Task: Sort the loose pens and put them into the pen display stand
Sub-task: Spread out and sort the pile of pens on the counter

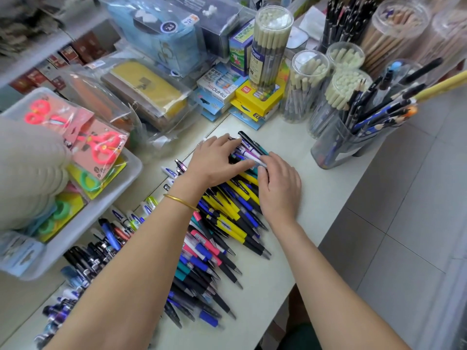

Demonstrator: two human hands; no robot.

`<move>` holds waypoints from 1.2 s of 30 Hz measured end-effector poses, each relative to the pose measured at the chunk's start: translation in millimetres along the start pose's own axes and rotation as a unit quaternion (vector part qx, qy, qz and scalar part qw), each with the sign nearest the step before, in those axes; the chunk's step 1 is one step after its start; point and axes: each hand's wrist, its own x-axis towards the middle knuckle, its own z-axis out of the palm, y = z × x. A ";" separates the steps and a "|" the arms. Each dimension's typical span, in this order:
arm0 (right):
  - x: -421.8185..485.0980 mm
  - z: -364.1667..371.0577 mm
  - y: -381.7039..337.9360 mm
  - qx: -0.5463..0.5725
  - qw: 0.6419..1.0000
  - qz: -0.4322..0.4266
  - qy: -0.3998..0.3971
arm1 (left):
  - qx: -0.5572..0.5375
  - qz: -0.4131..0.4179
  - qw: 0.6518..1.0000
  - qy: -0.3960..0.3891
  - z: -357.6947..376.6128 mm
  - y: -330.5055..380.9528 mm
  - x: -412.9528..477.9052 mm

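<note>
A white counter (pixel 323 198) ran from the lower left to the upper middle of the frame, with grey tiled floor (pixel 417 223) along its right edge and packaged stationery stacked across the top. Four clear tubs of cream-capped pencils (pixel 307 84) stood at the upper right, beside one clear stand (pixel 353 140) bristling with dark pens and pencils. At the left sat one white tray (pixel 101 205) with two pink pairs of scissors (pixel 106 147) on top.

The loose pens (pixel 227 223), too many to count, lay in a long pile through the middle of the frame. Both hands met at its upper end. The left hand (pixel 214 162), one gold bangle (pixel 180 201) on its wrist, lay flat on the pens with straight fingers. The right hand (pixel 279 188) touched the pile's right edge with bent fingers; whether it pinched a pen could not be told.
</note>
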 end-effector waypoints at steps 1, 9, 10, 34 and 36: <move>1.1 -3.8 1.3 0.016 1.000 0.000 -0.018 | 0.007 0.001 1.000 0.004 0.4 -0.4 -0.3; -19.9 -18.2 28.3 0.073 0.995 0.065 0.015 | 0.014 -0.030 0.999 0.014 -1.5 -4.3 -4.5; -20.3 -14.2 25.2 0.074 0.995 0.070 0.016 | 0.009 -0.043 0.999 0.009 -1.1 -5.2 -4.6; -17.5 -7.3 3.4 -0.029 0.998 -0.001 -0.051 | -0.101 -0.160 0.972 0.137 -7.1 -40.3 -52.9; -24.0 -12.2 3.1 -0.016 0.999 -0.007 -0.030 | -0.122 -0.161 0.972 0.123 -5.8 -44.2 -60.2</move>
